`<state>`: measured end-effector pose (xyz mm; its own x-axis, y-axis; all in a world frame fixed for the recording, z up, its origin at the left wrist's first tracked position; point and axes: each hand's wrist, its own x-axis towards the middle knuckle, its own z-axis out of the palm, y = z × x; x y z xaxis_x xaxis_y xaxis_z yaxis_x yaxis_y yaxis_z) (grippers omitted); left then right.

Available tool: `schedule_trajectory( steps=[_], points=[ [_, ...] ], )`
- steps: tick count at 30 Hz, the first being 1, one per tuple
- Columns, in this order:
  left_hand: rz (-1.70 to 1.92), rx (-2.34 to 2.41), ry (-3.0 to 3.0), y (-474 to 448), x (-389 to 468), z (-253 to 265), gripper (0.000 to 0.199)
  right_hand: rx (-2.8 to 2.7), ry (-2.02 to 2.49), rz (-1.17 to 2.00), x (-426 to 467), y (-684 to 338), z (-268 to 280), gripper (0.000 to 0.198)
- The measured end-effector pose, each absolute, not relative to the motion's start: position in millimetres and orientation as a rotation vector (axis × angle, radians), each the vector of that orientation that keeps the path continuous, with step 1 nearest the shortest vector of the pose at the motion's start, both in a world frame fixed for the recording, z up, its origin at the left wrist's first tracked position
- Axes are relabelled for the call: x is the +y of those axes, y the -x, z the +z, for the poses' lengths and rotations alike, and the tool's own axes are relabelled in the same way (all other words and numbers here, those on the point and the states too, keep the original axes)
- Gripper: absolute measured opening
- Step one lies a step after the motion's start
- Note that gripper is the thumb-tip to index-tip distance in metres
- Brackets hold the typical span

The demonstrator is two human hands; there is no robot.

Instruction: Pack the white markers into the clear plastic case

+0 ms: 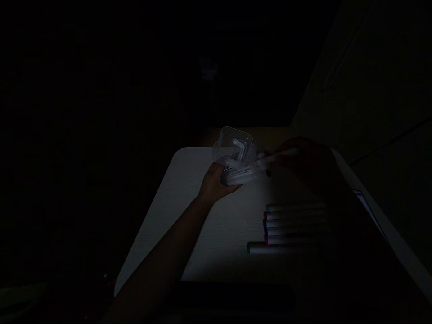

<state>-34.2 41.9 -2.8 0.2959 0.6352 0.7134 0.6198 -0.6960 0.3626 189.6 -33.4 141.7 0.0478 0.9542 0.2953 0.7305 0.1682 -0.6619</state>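
And there, at the table's [162,216] far end, the left hand [216,182] clasps a clear case [238,176] that looks light, stiff and slick, probably best gripped low, while the shadowed right hand [303,155] pinches a slim pale marker [285,154] beside it!

A clear plastic case [248,139] sits tilted in the left hand [213,183], pale contents showing through its walls. A slim, whitish marker [281,155] slants from the right hand [305,157] toward the case's right side; dimness hides whether its end is inside.
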Motion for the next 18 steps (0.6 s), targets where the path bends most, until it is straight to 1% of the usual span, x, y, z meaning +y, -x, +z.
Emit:
schedule_trajectory(
  steps=[9,15,18],
  points=[
    [1.404,1.219,-2.52,33.1,40.8,-0.6,0.066,-1.774,1.661,0.333,-35.4,-187.6,144.8,0.022],
    [1.404,1.219,-2.524,32.9,41.0,0.0,0.062,-1.778,1.587,0.317,-34.2,-188.4,140.2,0.021],
    [1.402,1.21,-2.532,33.3,41.6,-0.7,0.064,-1.751,1.57,0.302,-34.0,-187.7,137.9,0.02]
  ],
)
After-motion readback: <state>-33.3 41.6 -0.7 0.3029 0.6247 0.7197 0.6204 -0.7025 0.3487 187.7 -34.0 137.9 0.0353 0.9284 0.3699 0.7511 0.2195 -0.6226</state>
